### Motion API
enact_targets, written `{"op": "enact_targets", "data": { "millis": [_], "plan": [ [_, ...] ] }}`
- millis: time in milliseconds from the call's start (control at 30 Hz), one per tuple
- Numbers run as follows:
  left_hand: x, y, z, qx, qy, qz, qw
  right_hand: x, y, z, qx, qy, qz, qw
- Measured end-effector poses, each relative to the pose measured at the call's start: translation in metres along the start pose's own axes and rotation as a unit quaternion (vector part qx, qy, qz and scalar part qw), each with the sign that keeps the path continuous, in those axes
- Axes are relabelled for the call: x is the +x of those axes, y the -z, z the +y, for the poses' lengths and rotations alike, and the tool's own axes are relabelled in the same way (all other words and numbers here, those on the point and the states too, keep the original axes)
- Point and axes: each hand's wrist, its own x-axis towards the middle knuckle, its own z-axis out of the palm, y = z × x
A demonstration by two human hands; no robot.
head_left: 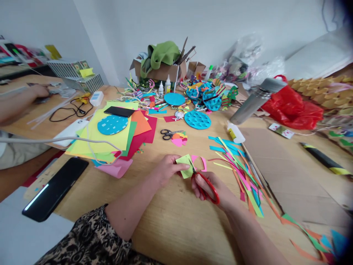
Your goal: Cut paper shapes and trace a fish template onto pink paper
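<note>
Pinched in my left hand (168, 167) is a small piece of yellow-green paper (186, 165). My right hand (212, 187) is closed around the handles of red-handled scissors (212, 197). Their blades meet the right part of the paper, and a faint drawn mark shows near there. Just beyond lies a pink paper offcut (203, 163). Several coloured paper strips (242, 165) are spread to the right of my right hand. Farther back, black-handled scissors (167, 134) rest beside a round piece of pink, orange and yellow paper scraps (179, 139).
Coloured paper sheets (91, 145) are stacked at left, with a phone (118, 111) on top. A larger phone (55, 189) lies near the left edge. At right are a glue bottle (235, 132), a flask (252, 101) and cardboard (286, 176). Another person's hand (37, 92) is at far left.
</note>
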Motion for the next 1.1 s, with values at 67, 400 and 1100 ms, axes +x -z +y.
{"op": "enact_targets", "data": {
  "millis": [67,400,1100],
  "plan": [
    [-0.0003,-0.0003,0.0002,0.003,0.0,0.0,1.0,0.0004,-0.0007,0.0001,0.005,-0.003,0.002,1.0],
    [-0.0005,-0.0003,-0.0003,0.006,0.008,0.012,1.0,-0.0008,-0.0019,-0.0006,0.016,-0.005,0.002,1.0],
    [-0.0021,-0.0059,0.0017,-0.006,0.005,0.018,1.0,-0.0002,-0.0047,-0.0014,0.026,-0.016,0.017,0.999]
  ]
}}
